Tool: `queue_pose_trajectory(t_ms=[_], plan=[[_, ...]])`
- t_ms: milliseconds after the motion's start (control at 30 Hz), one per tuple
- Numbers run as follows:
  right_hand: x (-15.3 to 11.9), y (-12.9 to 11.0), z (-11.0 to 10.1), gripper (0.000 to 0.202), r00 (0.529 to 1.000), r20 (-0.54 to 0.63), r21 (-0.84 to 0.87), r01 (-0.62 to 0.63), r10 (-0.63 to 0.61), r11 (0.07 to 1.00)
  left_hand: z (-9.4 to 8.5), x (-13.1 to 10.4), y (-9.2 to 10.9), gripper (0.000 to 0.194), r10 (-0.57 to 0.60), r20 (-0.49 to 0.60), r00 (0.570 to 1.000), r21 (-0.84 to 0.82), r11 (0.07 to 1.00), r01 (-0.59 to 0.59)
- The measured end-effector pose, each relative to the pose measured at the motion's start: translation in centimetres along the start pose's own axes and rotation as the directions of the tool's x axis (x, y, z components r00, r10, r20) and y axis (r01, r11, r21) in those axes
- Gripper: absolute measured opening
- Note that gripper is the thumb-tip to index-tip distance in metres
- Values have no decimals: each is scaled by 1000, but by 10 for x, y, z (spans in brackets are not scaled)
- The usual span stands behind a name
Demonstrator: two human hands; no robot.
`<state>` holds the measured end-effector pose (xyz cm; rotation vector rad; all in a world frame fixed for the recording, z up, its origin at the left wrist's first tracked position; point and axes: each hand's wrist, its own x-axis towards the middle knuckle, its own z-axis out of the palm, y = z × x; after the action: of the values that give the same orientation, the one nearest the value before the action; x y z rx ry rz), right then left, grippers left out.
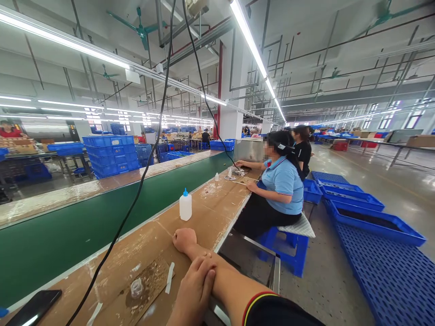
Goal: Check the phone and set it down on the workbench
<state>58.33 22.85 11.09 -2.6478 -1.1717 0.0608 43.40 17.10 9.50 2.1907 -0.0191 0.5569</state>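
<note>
My left hand (197, 283) lies across my right forearm, its fingers curled over the skin. Beyond it, my right hand (184, 240) rests on the brown worktable (163, 235) in a loose fist, and nothing shows in it. Just past that fist stands a white plastic bottle (185, 207) with a blue pointed cap. Left of my hands, a small clear cup (136, 288) sits on a stained piece of board (152, 280). A white strip (170, 277) lies at the board's right edge. Nearer the lower left is a black phone (36, 308).
A green conveyor belt (112, 197) runs along the table's far side. Black cables (142, 176) hang down in front. A co-worker in a light blue shirt (283, 183) sits farther along the table, handling small parts. Blue trays (377, 219) line the floor at right.
</note>
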Motion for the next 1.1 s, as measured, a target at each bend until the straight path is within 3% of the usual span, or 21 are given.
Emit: queue_pose_trajectory(t_ms=[233,533,733,900,1000,1100], plan=[[-2,-1,-2,40,1000,5,4,3,-3,1000,-9,2,14,66,-40,45,998,-43,998,42],[-2,0,-1,38,1000,8,-1,-4,4,1000,-12,-2,15,53,-34,129,991,-34,999,39],[-1,1,2,39,1000,1,1,-2,2,1000,-17,12,26,52,-2,105,995,-32,999,5],[-4,-2,-4,39,1000,6,0,-17,17,1000,-26,42,39,47,31,105,994,-40,999,-27],[-4,-3,-6,38,1000,11,0,-27,27,1000,-18,58,44,43,8,40,999,-98,995,-4],[-2,-1,-2,37,1000,7,0,-10,10,1000,0,58,36,44,73,37,997,-150,986,-66]])
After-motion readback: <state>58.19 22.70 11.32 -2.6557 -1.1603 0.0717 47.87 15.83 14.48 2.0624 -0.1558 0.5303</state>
